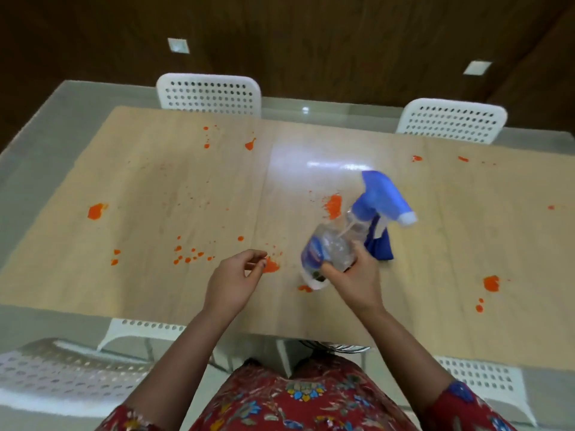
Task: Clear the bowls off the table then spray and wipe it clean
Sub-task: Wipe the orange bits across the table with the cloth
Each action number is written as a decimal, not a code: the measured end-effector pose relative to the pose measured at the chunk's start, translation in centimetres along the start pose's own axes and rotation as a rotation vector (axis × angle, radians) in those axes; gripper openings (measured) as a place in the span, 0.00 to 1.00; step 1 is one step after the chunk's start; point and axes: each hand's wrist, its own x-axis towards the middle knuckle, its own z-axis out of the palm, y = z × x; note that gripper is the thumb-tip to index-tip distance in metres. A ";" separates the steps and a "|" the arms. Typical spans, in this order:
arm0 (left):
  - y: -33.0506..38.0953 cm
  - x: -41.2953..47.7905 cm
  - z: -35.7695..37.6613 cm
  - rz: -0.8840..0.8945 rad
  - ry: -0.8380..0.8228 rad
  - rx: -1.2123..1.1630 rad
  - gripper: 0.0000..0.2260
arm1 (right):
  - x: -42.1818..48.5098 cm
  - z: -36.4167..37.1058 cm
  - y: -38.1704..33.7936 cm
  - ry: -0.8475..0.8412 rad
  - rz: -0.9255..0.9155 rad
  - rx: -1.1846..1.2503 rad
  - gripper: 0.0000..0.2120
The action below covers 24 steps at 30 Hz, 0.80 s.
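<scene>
Currently: right hand grips the spray bottle round its clear lower body, fingers and thumb curled on it. The bottle is tilted, base toward the person, blue trigger head up and away, white nozzle pointing right. Can't tell whether the base touches the table; it sits at front-centre of the top. Left hand hovers just left of the bottle, fingers loosely curled, holding nothing, fingertips beside an orange blotch. Blue cloth lies on the table just behind the bottle, partly hidden by it. Orange stains are scattered over the wood top: left, centre, far side, right. White perforated chairs stand along the far and near sides. Red floral garment at the bottom edge.
</scene>
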 end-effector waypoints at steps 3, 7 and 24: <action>1.9 2.1 1.9 0.040 -0.084 -0.018 0.07 | 3.3 -4.3 0.8 0.226 0.042 -0.032 0.20; 4.8 4.6 4.6 0.099 -0.155 0.003 0.07 | 7.5 -9.7 2.6 0.426 0.134 -0.051 0.16; 9.6 8.7 10.7 0.054 -0.172 0.096 0.09 | 15.7 -13.7 9.5 0.706 0.446 0.128 0.30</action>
